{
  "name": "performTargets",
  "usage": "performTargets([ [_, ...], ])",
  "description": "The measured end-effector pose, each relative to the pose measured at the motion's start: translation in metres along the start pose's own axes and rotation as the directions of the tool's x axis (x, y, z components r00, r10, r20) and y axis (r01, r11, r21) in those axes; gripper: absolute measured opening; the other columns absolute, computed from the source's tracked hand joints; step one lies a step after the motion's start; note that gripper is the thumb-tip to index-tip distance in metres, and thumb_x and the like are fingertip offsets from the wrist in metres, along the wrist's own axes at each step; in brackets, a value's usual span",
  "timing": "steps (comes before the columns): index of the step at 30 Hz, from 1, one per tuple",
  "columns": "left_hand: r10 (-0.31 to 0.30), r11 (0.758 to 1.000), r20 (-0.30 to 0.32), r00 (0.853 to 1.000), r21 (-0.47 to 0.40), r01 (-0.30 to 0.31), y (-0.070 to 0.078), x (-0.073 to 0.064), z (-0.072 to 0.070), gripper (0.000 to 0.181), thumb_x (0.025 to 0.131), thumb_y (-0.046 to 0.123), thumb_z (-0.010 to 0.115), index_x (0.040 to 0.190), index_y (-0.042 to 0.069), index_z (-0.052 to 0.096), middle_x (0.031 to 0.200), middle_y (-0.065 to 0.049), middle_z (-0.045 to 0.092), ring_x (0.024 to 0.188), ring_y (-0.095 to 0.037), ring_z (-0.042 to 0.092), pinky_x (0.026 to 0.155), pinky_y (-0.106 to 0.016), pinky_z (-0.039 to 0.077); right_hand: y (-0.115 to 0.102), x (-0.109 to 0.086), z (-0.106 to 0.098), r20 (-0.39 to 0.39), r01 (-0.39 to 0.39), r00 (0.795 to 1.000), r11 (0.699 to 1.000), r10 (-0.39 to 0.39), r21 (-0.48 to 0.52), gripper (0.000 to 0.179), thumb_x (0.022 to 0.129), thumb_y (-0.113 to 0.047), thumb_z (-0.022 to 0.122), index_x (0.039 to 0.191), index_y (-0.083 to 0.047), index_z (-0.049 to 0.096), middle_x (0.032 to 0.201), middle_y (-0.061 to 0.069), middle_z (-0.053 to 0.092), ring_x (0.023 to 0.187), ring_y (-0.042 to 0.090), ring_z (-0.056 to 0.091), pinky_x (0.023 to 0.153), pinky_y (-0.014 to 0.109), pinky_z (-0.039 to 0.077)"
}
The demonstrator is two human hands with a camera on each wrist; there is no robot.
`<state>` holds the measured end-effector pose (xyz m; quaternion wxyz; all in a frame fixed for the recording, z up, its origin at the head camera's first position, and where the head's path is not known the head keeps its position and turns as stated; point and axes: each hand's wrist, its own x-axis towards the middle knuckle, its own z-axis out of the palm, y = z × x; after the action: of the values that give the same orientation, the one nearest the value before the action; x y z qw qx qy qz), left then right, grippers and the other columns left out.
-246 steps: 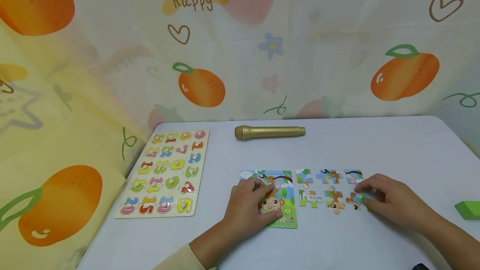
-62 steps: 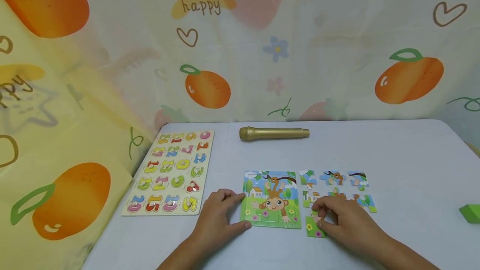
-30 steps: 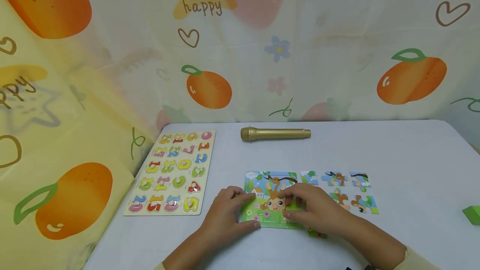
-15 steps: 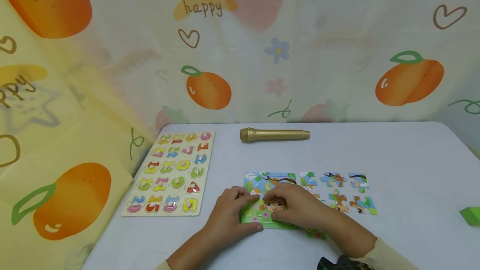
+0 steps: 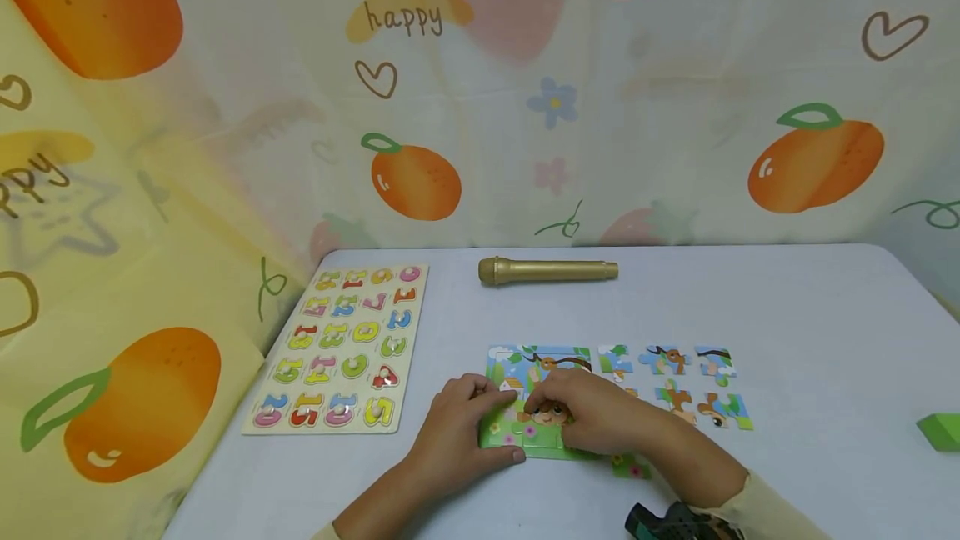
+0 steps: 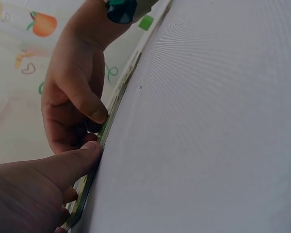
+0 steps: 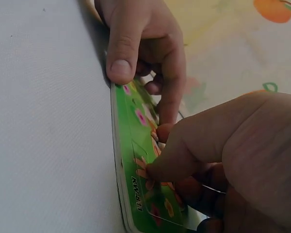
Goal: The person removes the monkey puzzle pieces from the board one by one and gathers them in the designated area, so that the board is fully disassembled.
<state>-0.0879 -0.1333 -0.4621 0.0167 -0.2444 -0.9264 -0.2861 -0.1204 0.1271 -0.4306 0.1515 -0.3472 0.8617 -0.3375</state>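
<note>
A puzzle board (image 5: 540, 450) with a cartoon monkey picture lies flat in front of me. My left hand (image 5: 453, 427) rests on its left side, thumb along the front edge and index finger stretched over the picture. My right hand (image 5: 603, 413) bends over the middle and lower right of the picture, with thumb and index finger on either side of a puzzle piece; its palm hides much of that part. In the right wrist view the right thumb (image 7: 172, 160) presses on the board's green lower area.
To the board's right lie several loose puzzle pieces (image 5: 669, 359), with another green piece (image 5: 633, 470) partly under my right wrist. A number peg board (image 5: 337, 348) stands at left, a gold microphone (image 5: 547, 271) at the back, and a green block (image 5: 940, 432) at far right.
My right hand has left the loose pieces on the right and moved left onto the board. Its thumb has shifted slightly right lately. The left hand has slid a little further onto the board.
</note>
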Motion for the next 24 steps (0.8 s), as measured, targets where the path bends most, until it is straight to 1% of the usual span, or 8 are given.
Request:
performTargets([
  [4, -0.002, 1.0, -0.001, 1.0, 0.001, 0.002, 0.0001, 0.0009, 0.0, 0.067, 0.077, 0.049, 0.095, 0.136, 0.023, 0.075, 0.122, 0.007, 0.056, 0.111, -0.015, 0.048, 0.097, -0.042, 0.044, -0.0018, -0.0003, -0.0004, 0.011, -0.011, 1.0, 1.0, 0.011, 0.001, 0.056, 0.077, 0.012, 0.063, 0.119, -0.023, 0.075, 0.114, -0.012, 0.065, 0.101, 0.011, 0.056, 0.087, 0.034, 0.048],
  [10, -0.005, 1.0, -0.002, 1.0, -0.001, 0.005, -0.0005, 0.0007, 0.001, 0.068, 0.077, 0.049, 0.095, 0.136, 0.024, 0.075, 0.122, 0.008, 0.056, 0.113, -0.015, 0.049, 0.097, -0.042, 0.044, -0.0038, -0.0015, 0.001, 0.004, -0.028, 1.0, 1.0, 0.028, 0.0, 0.056, 0.076, 0.013, 0.063, 0.118, -0.022, 0.073, 0.114, -0.01, 0.062, 0.102, 0.012, 0.055, 0.088, 0.035, 0.047],
  [13, -0.003, 1.0, -0.006, 1.0, -0.004, 0.003, -0.0006, 0.0003, 0.0014, 0.068, 0.077, 0.049, 0.095, 0.136, 0.023, 0.075, 0.122, 0.008, 0.056, 0.112, -0.015, 0.049, 0.097, -0.042, 0.044, -0.0044, -0.0014, 0.0014, 0.001, -0.026, 1.0, 0.999, 0.026, 0.034, 0.057, 0.074, 0.015, 0.062, 0.118, -0.02, 0.07, 0.111, -0.009, 0.061, 0.097, 0.01, 0.055, 0.085, 0.032, 0.048],
  [18, -0.001, 1.0, -0.012, 1.0, -0.008, 0.001, -0.0003, -0.0001, 0.0014, 0.068, 0.076, 0.048, 0.096, 0.136, 0.023, 0.075, 0.122, 0.007, 0.056, 0.111, -0.015, 0.049, 0.096, -0.041, 0.044, -0.0046, -0.0006, 0.0012, -0.004, -0.012, 1.0, 0.993, 0.012, 0.119, 0.057, 0.073, 0.019, 0.06, 0.116, -0.018, 0.068, 0.099, -0.007, 0.06, 0.085, 0.011, 0.054, 0.076, 0.029, 0.048],
  [19, -0.001, 1.0, -0.013, 1.0, -0.007, 0.001, -0.0003, -0.0001, 0.0014, 0.068, 0.076, 0.047, 0.096, 0.136, 0.023, 0.075, 0.122, 0.007, 0.056, 0.111, -0.015, 0.049, 0.096, -0.042, 0.044, -0.0045, -0.0006, 0.0014, -0.009, -0.009, 1.0, 0.992, 0.01, 0.128, 0.056, 0.074, 0.018, 0.061, 0.116, -0.018, 0.068, 0.098, -0.007, 0.06, 0.084, 0.011, 0.054, 0.076, 0.029, 0.047],
  [21, -0.002, 1.0, -0.013, 1.0, -0.004, 0.002, -0.0002, 0.0001, 0.0013, 0.068, 0.076, 0.047, 0.096, 0.136, 0.023, 0.075, 0.122, 0.007, 0.056, 0.111, -0.015, 0.049, 0.097, -0.042, 0.044, -0.0038, -0.0007, 0.0021, -0.022, -0.006, 1.0, 0.99, 0.009, 0.144, 0.047, 0.079, 0.012, 0.066, 0.114, -0.019, 0.069, 0.095, -0.007, 0.06, 0.083, 0.011, 0.053, 0.075, 0.029, 0.047],
  [24, -0.005, 1.0, -0.006, 1.0, 0.009, 0.005, 0.0001, 0.0005, 0.0011, 0.068, 0.076, 0.048, 0.096, 0.136, 0.023, 0.075, 0.121, 0.007, 0.056, 0.111, -0.015, 0.049, 0.096, -0.042, 0.044, -0.0027, -0.0012, 0.0038, -0.049, -0.01, 0.999, 0.988, 0.017, 0.154, 0.03, 0.089, -0.001, 0.073, 0.112, -0.021, 0.07, 0.092, -0.009, 0.061, 0.08, 0.009, 0.054, 0.075, 0.03, 0.047],
])
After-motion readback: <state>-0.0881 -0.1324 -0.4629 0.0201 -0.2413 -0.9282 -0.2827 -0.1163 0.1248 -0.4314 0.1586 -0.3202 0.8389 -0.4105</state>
